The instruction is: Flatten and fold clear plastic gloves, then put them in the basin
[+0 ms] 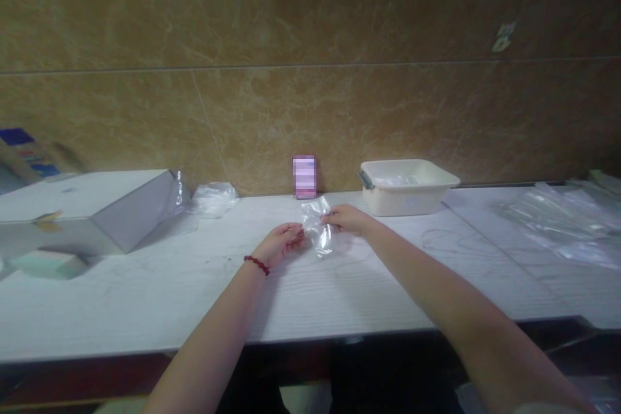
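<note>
**Item in hand:** small clear plastic bag [317, 231], crinkled, held between my two hands just above the table [145, 297]. It hangs loosely from its upper edge and its lower end is close to the surface; I cannot tell whether it touches.

**Left hand** [284, 240]: fingers curled and closed on the bag's left edge. A red bead bracelet [256, 264] sits on the wrist.

**Right hand** [347, 218]: fingertips pinched on the bag's upper right corner. A grip on each side seems to keep the thin film spread rather than letting it crumple.

**Just beyond the hands:** a small pink box [305, 176], upright against the tiled wall [310, 26], its face blurred.

**Beyond and to the right of my right hand:** a shallow white tub [407, 186], near the wall, with what looks like more clear film inside — within easy reach, I judge.

**Far right:** flat clear plastic sheets [557, 220] spread over the table.

**Left of my left hand, well apart:** a crumpled bit of plastic [213, 198] by the wall, then a large pale carton [87, 207] lying on the table — kept to the side, leaving a working patch in front of me.
</note>
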Tool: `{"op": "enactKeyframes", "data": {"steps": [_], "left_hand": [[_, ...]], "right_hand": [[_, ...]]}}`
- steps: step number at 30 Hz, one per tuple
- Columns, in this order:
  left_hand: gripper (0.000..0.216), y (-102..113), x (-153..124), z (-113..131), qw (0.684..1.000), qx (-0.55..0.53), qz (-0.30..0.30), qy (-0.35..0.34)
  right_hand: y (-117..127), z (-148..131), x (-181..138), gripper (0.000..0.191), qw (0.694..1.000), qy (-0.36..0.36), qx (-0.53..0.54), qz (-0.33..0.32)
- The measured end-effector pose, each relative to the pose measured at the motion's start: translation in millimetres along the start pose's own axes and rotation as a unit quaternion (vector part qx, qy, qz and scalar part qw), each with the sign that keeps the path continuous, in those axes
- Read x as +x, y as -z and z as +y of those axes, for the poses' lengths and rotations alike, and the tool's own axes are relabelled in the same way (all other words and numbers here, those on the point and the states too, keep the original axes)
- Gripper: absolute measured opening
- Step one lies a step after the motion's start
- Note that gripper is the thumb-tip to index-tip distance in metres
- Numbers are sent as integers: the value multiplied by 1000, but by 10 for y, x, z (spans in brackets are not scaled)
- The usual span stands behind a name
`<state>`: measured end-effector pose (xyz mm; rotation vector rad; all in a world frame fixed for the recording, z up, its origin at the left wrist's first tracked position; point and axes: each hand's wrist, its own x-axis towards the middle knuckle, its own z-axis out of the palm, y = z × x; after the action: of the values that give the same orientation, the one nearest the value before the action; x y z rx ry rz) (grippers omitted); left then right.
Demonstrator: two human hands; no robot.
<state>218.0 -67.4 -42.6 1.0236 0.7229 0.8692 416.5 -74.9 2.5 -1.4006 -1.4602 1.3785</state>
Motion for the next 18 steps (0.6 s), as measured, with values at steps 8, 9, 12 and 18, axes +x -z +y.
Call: {"op": "enactKeyframes", "data": {"steps": [8, 9, 12, 18], "left_hand": [[22, 36, 3, -3, 1000, -15, 18, -6], [23, 40, 2, -5, 1000, -17, 19, -8], [25, 40, -5, -6, 999, -20, 26, -9], [24, 30, -15, 16, 999, -15, 36, -10]], "right_hand": [[874, -444, -64, 3, 995, 40, -46, 81], [1029, -526, -90, 4, 989, 51, -75, 116], [1494, -763, -173, 10, 969, 61, -125, 204], [2190, -1014, -239, 9, 935, 52, -181, 300]]}}
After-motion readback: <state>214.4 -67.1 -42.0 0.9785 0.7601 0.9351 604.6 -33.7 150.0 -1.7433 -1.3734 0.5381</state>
